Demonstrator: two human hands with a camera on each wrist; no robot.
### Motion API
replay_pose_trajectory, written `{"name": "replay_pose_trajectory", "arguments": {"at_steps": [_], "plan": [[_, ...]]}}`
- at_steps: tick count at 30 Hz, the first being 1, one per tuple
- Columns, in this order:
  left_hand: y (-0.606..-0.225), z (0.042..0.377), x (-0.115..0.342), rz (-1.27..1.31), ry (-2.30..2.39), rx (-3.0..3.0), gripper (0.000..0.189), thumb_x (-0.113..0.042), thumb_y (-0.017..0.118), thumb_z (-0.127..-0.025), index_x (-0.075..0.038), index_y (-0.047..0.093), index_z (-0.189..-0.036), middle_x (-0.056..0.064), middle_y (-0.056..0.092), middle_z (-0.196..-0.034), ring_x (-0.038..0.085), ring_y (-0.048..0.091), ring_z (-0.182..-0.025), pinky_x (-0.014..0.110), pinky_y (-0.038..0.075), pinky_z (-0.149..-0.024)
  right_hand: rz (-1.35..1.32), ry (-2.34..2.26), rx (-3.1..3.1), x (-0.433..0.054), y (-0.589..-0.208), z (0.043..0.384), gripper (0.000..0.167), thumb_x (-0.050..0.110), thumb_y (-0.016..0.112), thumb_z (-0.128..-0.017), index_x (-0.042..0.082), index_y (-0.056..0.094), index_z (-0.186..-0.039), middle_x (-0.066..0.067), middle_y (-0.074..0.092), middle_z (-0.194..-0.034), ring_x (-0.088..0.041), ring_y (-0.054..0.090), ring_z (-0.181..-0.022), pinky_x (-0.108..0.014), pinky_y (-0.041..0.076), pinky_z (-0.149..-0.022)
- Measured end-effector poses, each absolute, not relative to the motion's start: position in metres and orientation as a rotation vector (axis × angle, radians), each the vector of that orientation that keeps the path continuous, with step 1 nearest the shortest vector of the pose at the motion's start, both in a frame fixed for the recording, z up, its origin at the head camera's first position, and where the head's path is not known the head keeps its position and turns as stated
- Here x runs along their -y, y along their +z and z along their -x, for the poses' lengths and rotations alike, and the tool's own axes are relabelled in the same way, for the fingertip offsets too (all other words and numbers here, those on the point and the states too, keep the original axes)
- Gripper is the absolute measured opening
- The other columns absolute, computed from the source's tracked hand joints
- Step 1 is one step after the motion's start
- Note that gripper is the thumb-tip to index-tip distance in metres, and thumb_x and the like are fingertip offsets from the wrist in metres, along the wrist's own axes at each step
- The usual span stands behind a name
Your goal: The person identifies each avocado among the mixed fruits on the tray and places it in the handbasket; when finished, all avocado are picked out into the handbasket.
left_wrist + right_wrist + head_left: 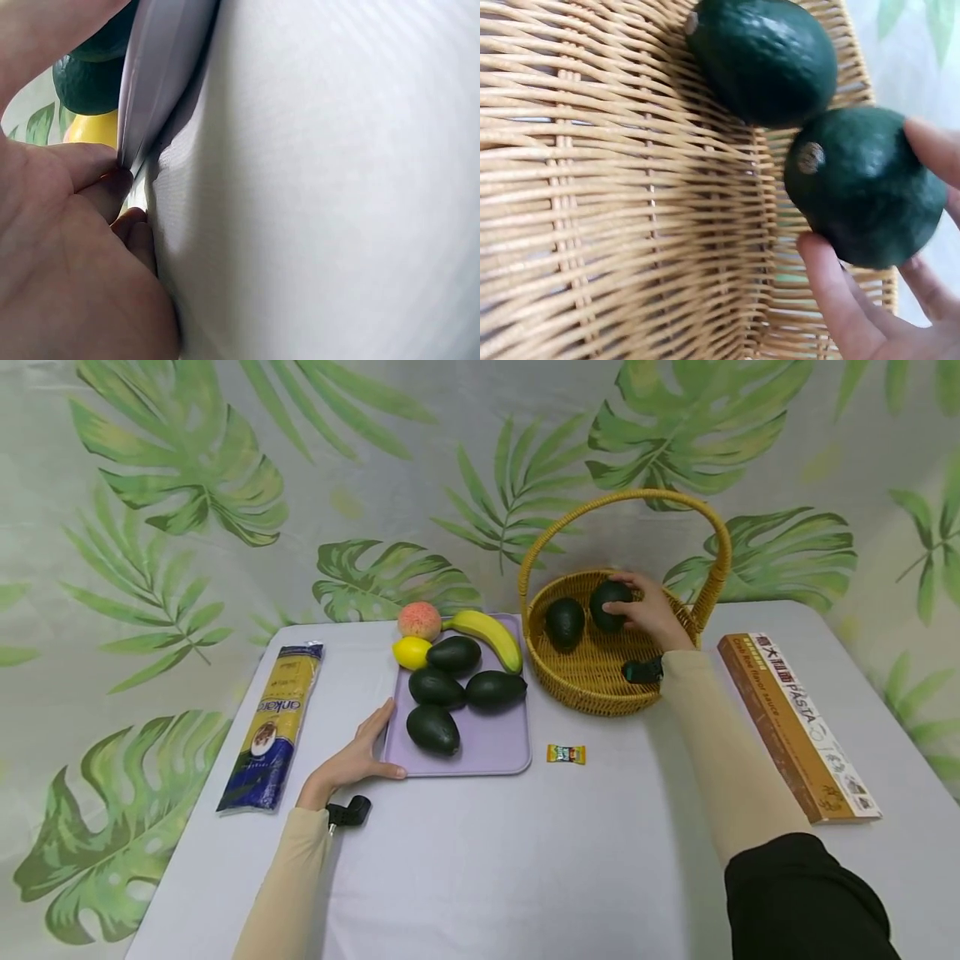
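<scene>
My right hand [647, 610] grips a dark green avocado [866, 187] inside the wicker basket [592, 697], thumb and fingers around its sides. A second avocado [565, 623] lies beside it in the basket. My left hand [354, 762] holds the near left corner of the lilac tray [491, 747], thumb at the front edge and fingers along the left side. In the left wrist view its fingertips [105, 161] meet the tray's rim. On the tray are several avocados [433, 730], a banana [489, 637], a lemon [412, 652] and a peach [420, 621].
The basket's tall handle [626, 497] arches over the right hand. A small wrapped candy [566, 754] lies in front of the basket. A pasta packet [272, 727] lies at the left, and a long pasta box [798, 727] at the right. A leaf-patterned cloth [375, 468] hangs behind the table.
</scene>
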State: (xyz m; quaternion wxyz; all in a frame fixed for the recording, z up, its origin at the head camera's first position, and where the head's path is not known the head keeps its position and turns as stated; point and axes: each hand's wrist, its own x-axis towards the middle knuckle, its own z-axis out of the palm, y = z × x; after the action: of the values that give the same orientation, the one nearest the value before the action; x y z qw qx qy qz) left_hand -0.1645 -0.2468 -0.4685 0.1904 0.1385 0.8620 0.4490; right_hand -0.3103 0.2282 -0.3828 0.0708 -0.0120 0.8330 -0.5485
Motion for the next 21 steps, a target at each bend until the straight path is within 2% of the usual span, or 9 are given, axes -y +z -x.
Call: {"name": "replay_pose_trajectory", "arguments": {"at_steps": [4,10,16,18,21], "plan": [[-0.469,0.165,0.246,-0.39,1.261,-2.415,0.119,-0.024,0.084,-0.073,-0.013,-0.001,-0.155,0.014,-0.005,-0.159,0.032,-0.008,-0.143,0.058,0.0,-0.111,0.034,-1.576,-2.556,-0.225,-0.385,0.31,0.054,0.01,0.055,-0.097,0.007,0.036,-0.147,-0.02,0.018,-0.154,-0.042,0.039,-0.125,-0.056,0.042,-0.093],[-0.469,0.164,0.246,-0.389,1.257,-2.424,0.119,-0.024,0.085,-0.072,-0.014,-0.001,-0.155,0.012,-0.005,-0.159,0.031,-0.008,-0.143,0.057,0.0,-0.111,0.06,-1.375,-2.585,-0.229,-0.385,0.308,0.05,0.01,0.053,-0.097,0.002,0.039,-0.144,-0.028,0.029,-0.147,-0.044,0.047,-0.112,-0.055,0.043,-0.091],[-0.469,0.164,0.245,-0.387,1.26,-2.422,0.118,-0.024,0.084,-0.073,-0.014,-0.001,-0.155,0.012,-0.005,-0.159,0.031,-0.008,-0.143,0.056,-0.001,-0.112,0.167,-1.416,-2.561,-0.242,-0.378,0.303,0.05,0.01,0.05,-0.098,-0.001,0.036,-0.145,-0.026,0.028,-0.147,-0.042,0.044,-0.118,-0.054,0.043,-0.093],[-0.469,0.164,0.245,-0.388,1.257,-2.425,0.118,-0.024,0.084,-0.073,-0.014,-0.001,-0.155,0.012,-0.005,-0.159,0.031,-0.008,-0.143,0.056,0.0,-0.112,0.198,-1.444,-2.549,-0.246,-0.375,0.299,0.049,0.011,0.05,-0.099,0.0,0.035,-0.145,-0.025,0.03,-0.147,-0.04,0.046,-0.118,-0.049,0.045,-0.092],[-0.468,0.164,0.246,-0.391,1.252,-2.43,0.118,-0.024,0.084,-0.073,-0.014,-0.001,-0.155,0.012,-0.005,-0.159,0.031,-0.008,-0.143,0.056,0.0,-0.112,0.251,-1.486,-2.522,-0.247,-0.369,0.291,0.049,0.016,0.049,-0.1,0.0,0.036,-0.144,-0.024,0.036,-0.144,-0.03,0.055,-0.111,-0.035,0.051,-0.087]]}}
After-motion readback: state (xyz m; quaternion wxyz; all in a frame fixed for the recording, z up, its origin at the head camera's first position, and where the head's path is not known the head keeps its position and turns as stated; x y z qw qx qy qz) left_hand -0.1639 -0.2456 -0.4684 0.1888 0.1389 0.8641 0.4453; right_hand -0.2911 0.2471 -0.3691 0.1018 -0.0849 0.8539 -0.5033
